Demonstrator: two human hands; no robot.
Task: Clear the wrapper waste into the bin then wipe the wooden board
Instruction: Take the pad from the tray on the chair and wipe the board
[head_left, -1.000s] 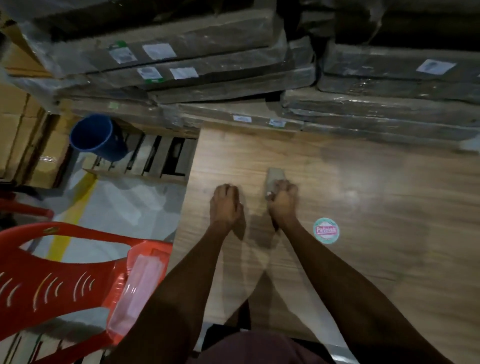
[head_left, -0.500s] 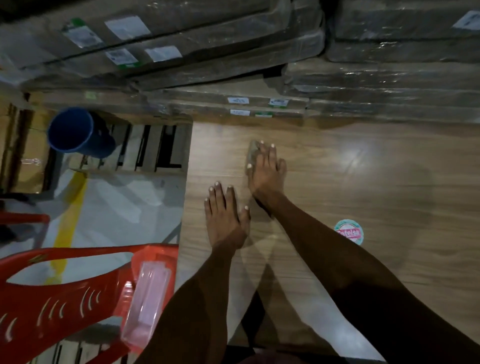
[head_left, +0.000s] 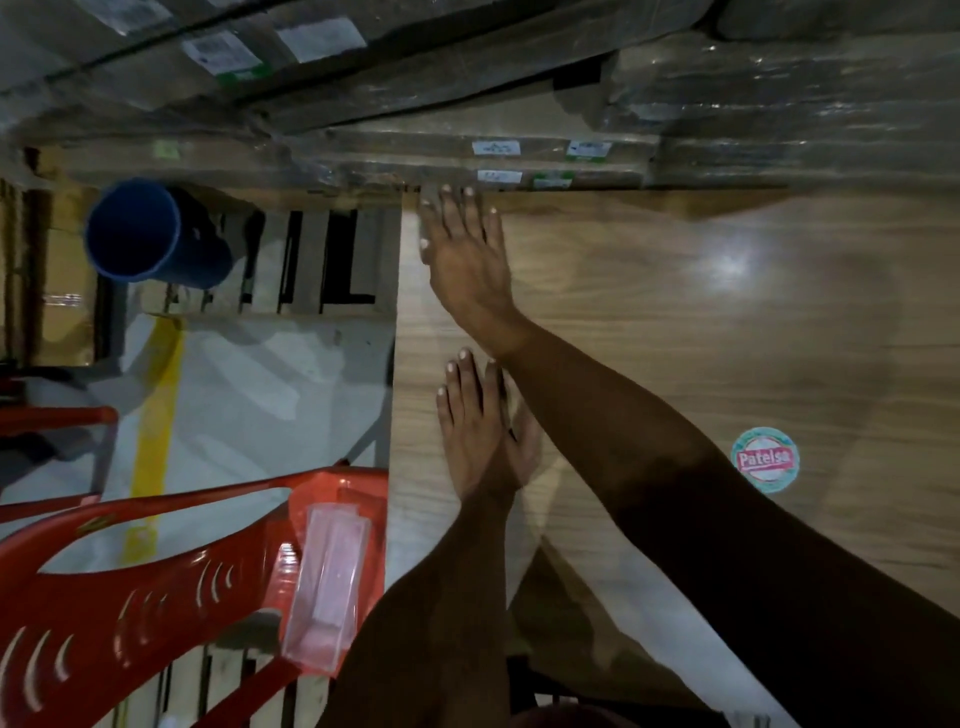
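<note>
While the wooden board (head_left: 701, 332) lies flat in front of the person, the wiping step seems to be the one in hand. The board fills the space to the right of both hands and continues under them. Its left edge runs just to the left of the fingers.

The right hand (head_left: 467, 260) is stretched to the far left corner of the board. Its fingers are straight and a little spread, and they press flat on something pale. Only a thin strip of this pale thing (head_left: 425, 228) shows beside the thumb side of the hand; it is probably a small cloth or pad, but it cannot be told for sure. The fingertips nearly reach the wrapped packs (head_left: 467, 161) stacked beyond the board.

The left hand (head_left: 480, 441) lies flat on the board, nearer to the person, with the fingers straight and close together. It holds nothing and seems to steady the board.

To wipe well, the person should probably keep the palm flat and the pressure even, work in overlapping strokes from this corner toward the right, and go carefully around the round sticker (head_left: 764, 460), which sits well to the right of the left hand.

The blue bin (head_left: 150, 234) lies on its side to the left of the fingers, off the board, on a wooden pallet (head_left: 311, 260). Nearer, a red plastic chair (head_left: 130, 597) carries a clear plastic box (head_left: 327, 587).
</note>
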